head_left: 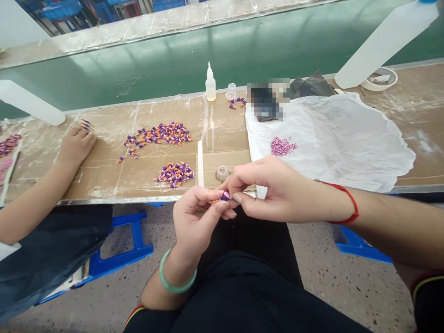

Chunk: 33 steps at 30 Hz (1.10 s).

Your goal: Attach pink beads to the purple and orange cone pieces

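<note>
My left hand point(196, 217) and my right hand point(274, 192) meet over the table's front edge. Their fingertips pinch a small purple and orange piece point(225, 196), partly hidden by my fingers. A small glass jar point(222, 173) stands just beyond my right hand on a cardboard sheet point(225, 166). Two heaps of similar purple and orange pieces point(157, 134) point(174, 175) lie further out on the table, left of my hands. A pink heap of beads point(283, 146) lies on a white plastic sheet point(329, 138) beyond my right hand.
A co-worker's hand point(77, 145) rests on the cardboard-covered table point(97, 180) at the left. A glue bottle point(210, 84), a second small jar point(231, 91) and a pixelated object point(267, 99) stand at the back. Blue stools point(132, 240) sit below.
</note>
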Available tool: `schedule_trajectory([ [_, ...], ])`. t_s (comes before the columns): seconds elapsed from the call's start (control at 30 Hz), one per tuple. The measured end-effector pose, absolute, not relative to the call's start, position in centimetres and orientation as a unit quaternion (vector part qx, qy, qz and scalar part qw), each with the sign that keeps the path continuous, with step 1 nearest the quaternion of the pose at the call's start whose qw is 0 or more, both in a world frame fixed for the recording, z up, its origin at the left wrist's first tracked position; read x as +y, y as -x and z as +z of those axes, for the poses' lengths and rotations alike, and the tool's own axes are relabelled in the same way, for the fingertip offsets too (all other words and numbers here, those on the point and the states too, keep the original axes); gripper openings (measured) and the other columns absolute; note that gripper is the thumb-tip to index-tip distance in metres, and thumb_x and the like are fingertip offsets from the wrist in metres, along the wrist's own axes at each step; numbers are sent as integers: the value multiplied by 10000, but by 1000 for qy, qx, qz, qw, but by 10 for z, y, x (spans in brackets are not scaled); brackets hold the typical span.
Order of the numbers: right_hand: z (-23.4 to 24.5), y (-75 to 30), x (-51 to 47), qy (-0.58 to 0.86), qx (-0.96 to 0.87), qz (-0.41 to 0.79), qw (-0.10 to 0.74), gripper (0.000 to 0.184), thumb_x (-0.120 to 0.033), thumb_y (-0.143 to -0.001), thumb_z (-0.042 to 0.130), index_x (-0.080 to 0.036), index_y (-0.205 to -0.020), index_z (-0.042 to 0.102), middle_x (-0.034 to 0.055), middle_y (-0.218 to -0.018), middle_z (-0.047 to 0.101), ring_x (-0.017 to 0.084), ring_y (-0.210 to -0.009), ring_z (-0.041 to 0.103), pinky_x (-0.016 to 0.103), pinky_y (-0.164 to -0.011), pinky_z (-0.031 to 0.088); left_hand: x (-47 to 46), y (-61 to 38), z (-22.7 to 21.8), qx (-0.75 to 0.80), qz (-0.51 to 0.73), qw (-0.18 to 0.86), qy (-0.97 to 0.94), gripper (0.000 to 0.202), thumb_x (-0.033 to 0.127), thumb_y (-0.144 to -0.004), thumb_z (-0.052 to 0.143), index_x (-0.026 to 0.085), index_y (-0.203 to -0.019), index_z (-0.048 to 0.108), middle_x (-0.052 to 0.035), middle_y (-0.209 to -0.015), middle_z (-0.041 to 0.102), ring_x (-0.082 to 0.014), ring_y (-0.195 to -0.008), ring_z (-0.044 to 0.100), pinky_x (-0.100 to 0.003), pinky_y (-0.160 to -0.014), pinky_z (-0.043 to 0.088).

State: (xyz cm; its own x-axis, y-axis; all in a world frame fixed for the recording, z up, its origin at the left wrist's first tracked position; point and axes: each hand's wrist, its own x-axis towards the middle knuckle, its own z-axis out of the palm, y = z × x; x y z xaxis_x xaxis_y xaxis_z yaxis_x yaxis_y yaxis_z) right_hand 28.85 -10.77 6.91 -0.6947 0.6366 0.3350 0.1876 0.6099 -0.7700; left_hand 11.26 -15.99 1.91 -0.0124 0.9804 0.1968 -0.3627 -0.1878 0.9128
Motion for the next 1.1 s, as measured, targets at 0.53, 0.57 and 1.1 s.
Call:
schedule_trajectory([
  [0.53, 65, -291, -112, 250, -857, 339, 298, 183, -116, -922, 499, -184, -789, 604, 3, -797, 765, 103, -662, 679, 197, -591, 467, -156, -109, 19, 340, 606, 533, -483, 153, 266, -795, 878, 174, -814, 757, -10, -698, 786, -141, -545, 746, -173, -530, 628],
  [0.57, 64, -291, -112, 253, -858, 336, 296, 184, -124, -925, 497, -183, -789, 607, 5, -798, 762, 105, -661, 674, 200, -589, 461, -155, -109, 18, 336, 606, 536, -482, 144, 257, -796, 876, 177, -817, 758, -7, -700, 787, -138, -547, 746, -168, -533, 626],
  [1.1, 20, -358, -111, 418, -817, 305, 254, 214, -379, -1017, 535, -286, -949, 716, 10, -1005, 800, 192, -829, 752, 302, -629, 530, -130, 23, -32, 633, 418, 188, -624, 140, 323, -847, 707, 184, -865, 703, -52, -869, 705, -195, -808, 672, -321, -774, 550],
])
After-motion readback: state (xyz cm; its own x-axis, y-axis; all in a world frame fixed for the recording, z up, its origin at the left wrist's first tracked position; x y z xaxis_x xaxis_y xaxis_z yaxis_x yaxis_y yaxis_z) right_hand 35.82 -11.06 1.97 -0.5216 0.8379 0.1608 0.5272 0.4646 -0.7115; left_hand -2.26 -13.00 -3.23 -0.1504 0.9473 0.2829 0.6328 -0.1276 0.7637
